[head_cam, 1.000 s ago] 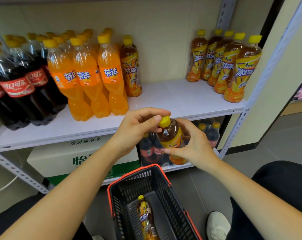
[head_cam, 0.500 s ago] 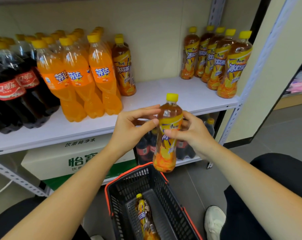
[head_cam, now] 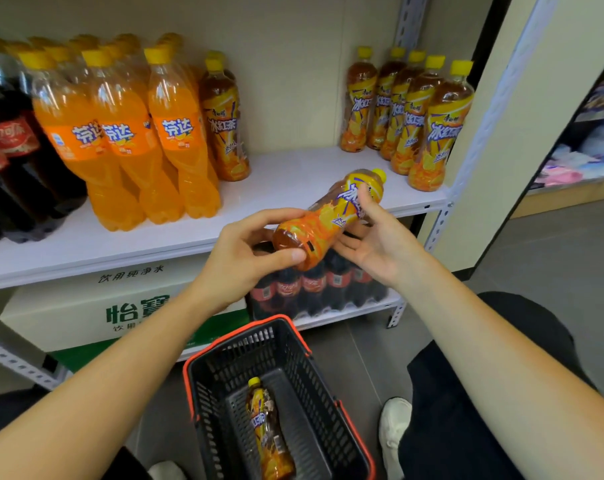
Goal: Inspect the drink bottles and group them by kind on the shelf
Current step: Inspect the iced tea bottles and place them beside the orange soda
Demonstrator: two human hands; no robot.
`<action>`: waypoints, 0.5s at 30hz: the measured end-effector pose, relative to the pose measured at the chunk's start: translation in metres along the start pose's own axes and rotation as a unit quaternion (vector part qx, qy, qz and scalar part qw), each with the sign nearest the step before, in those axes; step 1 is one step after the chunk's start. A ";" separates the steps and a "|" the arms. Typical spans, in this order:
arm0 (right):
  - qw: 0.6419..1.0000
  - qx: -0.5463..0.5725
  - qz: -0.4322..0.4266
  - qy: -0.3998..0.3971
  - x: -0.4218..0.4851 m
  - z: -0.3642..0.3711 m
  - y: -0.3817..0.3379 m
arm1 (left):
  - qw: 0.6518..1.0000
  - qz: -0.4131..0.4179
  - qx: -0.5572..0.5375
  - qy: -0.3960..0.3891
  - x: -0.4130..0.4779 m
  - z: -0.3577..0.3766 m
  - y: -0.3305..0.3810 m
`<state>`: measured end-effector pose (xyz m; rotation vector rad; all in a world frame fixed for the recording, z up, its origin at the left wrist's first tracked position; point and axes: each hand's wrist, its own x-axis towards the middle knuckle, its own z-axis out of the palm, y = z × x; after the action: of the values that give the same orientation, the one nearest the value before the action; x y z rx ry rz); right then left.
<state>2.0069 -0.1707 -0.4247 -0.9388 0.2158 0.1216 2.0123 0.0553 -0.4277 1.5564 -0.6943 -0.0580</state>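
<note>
An iced tea bottle (head_cam: 331, 216) with a yellow cap lies tilted between my hands in front of the white shelf (head_cam: 293, 181), cap pointing up and right. My left hand (head_cam: 248, 254) grips its base with thumb and fingers. My right hand (head_cam: 373, 237) holds the label part, fingers curled round it. A row of several iced tea bottles (head_cam: 407, 112) stands at the shelf's right end. One iced tea bottle (head_cam: 224, 123) stands beside several orange soda bottles (head_cam: 120, 133). Cola bottles (head_cam: 9, 157) fill the left end.
A black basket with a red rim (head_cam: 286, 322) stands on the floor below my hands; one iced tea bottle (head_cam: 267, 431) lies in it. On the lower shelf sit a white and green water carton (head_cam: 120, 306) and more cola bottles (head_cam: 314, 289). My shoe (head_cam: 394, 427) is beside the basket.
The bottle rose from in front of the lower shelf, stood upright, then tipped over with its cap to the right. My left hand shifted from the cap to the base.
</note>
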 end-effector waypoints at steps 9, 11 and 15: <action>0.996 0.040 0.025 -0.075 -0.007 0.011 0.012 | 0.995 -0.011 -0.075 0.059 0.002 0.004 0.009; 0.996 0.050 0.029 -0.069 -0.006 0.013 0.012 | 0.998 0.000 -0.047 0.052 0.001 0.004 0.010; 0.994 0.075 0.030 -0.074 -0.005 0.015 0.012 | 0.999 0.029 0.004 0.037 -0.002 0.002 0.007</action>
<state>2.0016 -0.1522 -0.4243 -0.7699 0.1134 0.2265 2.0072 0.0543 -0.4223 1.5366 -0.6821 0.0460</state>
